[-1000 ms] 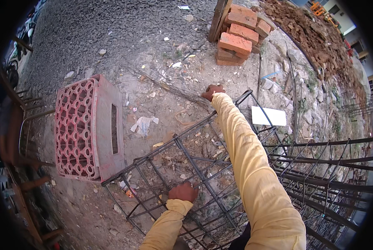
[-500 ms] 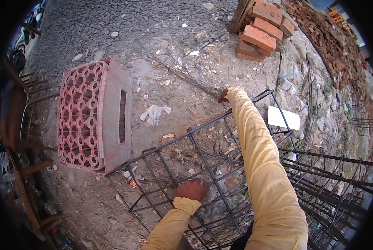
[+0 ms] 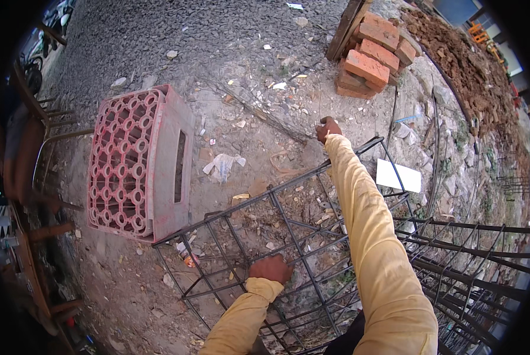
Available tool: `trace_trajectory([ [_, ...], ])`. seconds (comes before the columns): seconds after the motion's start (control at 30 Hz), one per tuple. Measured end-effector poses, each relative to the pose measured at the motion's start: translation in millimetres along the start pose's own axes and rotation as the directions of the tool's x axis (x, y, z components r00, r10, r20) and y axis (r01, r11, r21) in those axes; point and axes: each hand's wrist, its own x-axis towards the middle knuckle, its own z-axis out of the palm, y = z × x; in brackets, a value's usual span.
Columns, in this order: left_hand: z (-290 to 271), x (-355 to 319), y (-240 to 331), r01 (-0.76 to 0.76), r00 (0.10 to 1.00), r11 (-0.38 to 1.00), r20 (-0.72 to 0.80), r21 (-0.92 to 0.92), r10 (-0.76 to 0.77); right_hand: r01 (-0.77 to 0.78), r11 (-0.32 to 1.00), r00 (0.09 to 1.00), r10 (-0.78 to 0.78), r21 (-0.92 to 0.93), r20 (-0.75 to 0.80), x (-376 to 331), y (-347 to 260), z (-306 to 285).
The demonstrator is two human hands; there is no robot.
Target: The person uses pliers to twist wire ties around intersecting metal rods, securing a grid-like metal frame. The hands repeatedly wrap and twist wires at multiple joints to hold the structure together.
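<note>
My left hand [image 3: 271, 269] is closed around a bar of the dark steel rebar cage [image 3: 300, 254], which lies slanting across the ground before me. Stretched out past the cage's far edge, my right hand [image 3: 329, 128] has its fingers curled together. A thin wire [image 3: 320, 105] rises faintly from them and seems pinched there. Just left of that hand, the end of a bundle of thin tie wires [image 3: 265, 116] rests on the dirt.
A faded red plastic crate [image 3: 170, 165] stands left, against the cage's corner. Stacked bricks [image 3: 368, 65] lie at the far right beside a wooden board [image 3: 345, 29]. A white sheet [image 3: 398, 176] and more rebar cages [image 3: 472, 254] are on the right.
My right hand has lifted off the wire bundle's end and moved slightly right and away, a thin wire now showing above it. My left hand stays on the cage. The view shifted a little.
</note>
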Motion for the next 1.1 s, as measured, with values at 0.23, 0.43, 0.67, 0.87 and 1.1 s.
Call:
trace_trajectory([
  [0.23,3.1,-2.4,9.2,-0.025,1.0,1.0,-0.014,0.011,0.026,-0.068,0.899,0.998,0.057,0.432,0.04,-7.7,-16.7,-39.0],
  [0.43,7.2,-1.8,-5.9,-0.038,0.996,0.999,-0.077,-0.001,0.038,0.513,0.812,0.686,-0.582,-0.277,-0.436,-1.3,-203.8,-129.7],
  [0.67,12.5,-6.8,10.2,-0.095,0.99,0.995,-0.103,0.02,0.097,0.666,0.669,0.472,-0.72,-0.329,-0.508,-71.3,-341.8,-331.7],
  [0.87,20.3,-1.8,-3.1,-0.077,0.989,0.997,-0.129,-0.018,0.074,0.318,0.81,0.941,-0.204,0.494,-0.27,-259.1,-275.8,-290.3],
  [1.1,13.5,-22.3,1.8,-0.164,0.968,0.986,-0.196,-0.033,0.154,-0.047,0.993,0.901,-0.005,0.11,0.434,-450.7,-104.1,-281.6],
])
